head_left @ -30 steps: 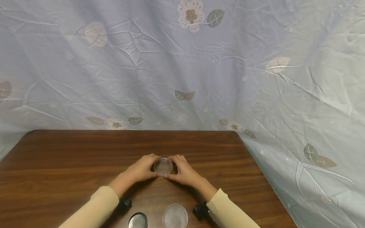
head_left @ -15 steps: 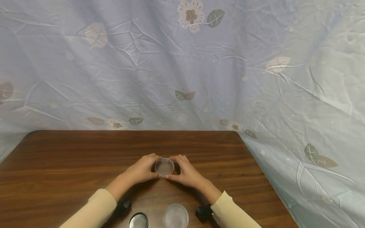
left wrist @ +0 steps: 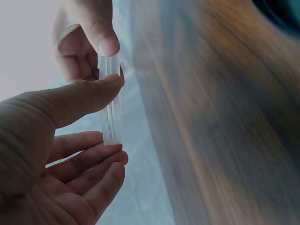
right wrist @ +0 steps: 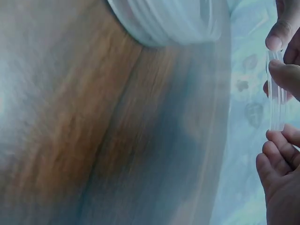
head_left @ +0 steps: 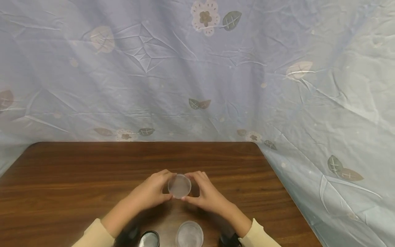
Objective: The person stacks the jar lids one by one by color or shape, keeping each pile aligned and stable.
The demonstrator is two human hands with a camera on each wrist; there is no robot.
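Observation:
A clear, shallow round petri dish (head_left: 179, 186) is held between both hands over the table. My left hand (head_left: 154, 189) pinches its left edge, thumb near and fingers far; my right hand (head_left: 210, 193) does the same on the right. Seen edge-on in the left wrist view, the dish (left wrist: 111, 124) shows layered rims, with the left thumb (left wrist: 89, 98) against it. The right wrist view has the dish (right wrist: 277, 110) at its right side, fingers of both hands around it. Its flat face is turned up toward the head camera.
Another clear round dish (head_left: 190, 234) lies on the brown wooden table (head_left: 77, 171) near the body. Left of it is a black-rimmed round piece with a shiny face (head_left: 149, 239), cut off by the frame. A patterned cloth (head_left: 172, 85) hangs behind the table and at its right.
Both hands have drawn the dish slightly toward the body and to the right. It looks larger and faces the head camera more fully. The dishes on the table have not moved.

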